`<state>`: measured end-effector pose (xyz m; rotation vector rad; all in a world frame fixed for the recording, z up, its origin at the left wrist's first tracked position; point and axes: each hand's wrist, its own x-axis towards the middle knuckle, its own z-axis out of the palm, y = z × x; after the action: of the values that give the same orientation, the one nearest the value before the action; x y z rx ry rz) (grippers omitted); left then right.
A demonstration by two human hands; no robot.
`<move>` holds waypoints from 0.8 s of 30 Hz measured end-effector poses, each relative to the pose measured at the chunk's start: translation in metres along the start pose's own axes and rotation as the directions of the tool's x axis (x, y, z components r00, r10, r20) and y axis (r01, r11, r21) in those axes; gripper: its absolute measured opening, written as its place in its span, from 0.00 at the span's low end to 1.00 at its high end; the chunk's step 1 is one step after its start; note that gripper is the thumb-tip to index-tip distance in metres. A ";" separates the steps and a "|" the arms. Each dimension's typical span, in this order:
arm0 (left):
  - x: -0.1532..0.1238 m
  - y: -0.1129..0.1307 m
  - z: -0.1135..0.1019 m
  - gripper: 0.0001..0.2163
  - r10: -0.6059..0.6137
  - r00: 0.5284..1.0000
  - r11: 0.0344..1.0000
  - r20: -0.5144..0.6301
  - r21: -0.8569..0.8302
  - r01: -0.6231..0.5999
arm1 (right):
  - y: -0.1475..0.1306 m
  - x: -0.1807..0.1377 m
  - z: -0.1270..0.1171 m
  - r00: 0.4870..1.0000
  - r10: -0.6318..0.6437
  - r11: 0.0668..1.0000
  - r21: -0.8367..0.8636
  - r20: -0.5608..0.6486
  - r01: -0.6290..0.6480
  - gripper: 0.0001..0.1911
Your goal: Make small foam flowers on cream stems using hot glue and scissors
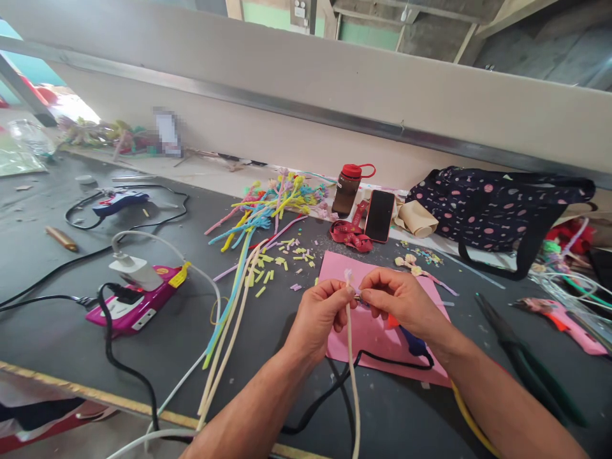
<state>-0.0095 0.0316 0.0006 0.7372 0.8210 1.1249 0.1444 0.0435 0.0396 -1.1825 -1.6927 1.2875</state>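
Over the pink sheet [388, 347], my left hand [319, 317] is closed on a long cream fuzzy cord [352, 376], which hangs down past the table's front edge. A small pale lilac tuft [348, 275] shows at the cord's upper end. My right hand [400, 299] meets the left there, thumb and forefinger pinched on a small lilac strand [356, 290]. The fingertips partly hide both pieces. Behind my right hand lies a blue tool with a black cable [415, 342], partly covered by the hand.
Left of my hands lie long cream and green cords [235, 319], cut yellow-green bits [268, 275] and a colourful bundle [275, 197]. A magenta power strip [162, 290] stands left. Dark-handled scissors [521, 360] and a pink glue gun [568, 322] lie right. Behind are a bottle [346, 194], phone [380, 215] and bag [478, 207].
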 end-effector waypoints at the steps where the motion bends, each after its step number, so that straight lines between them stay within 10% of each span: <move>1: 0.000 0.000 0.000 0.10 -0.009 1.000 1.000 0.004 0.005 0.009 | 0.001 0.000 -0.001 1.000 0.009 1.000 0.014 0.010 -0.009 0.06; 24: -0.001 0.002 0.001 0.08 -0.077 0.991 0.997 0.111 0.013 0.076 | 0.024 0.011 -0.010 0.941 0.095 0.853 0.461 0.324 -0.245 0.09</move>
<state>-0.0097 0.0311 0.0031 0.7624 0.7540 1.0032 0.1554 0.0591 0.0191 -0.8751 -1.3323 1.9491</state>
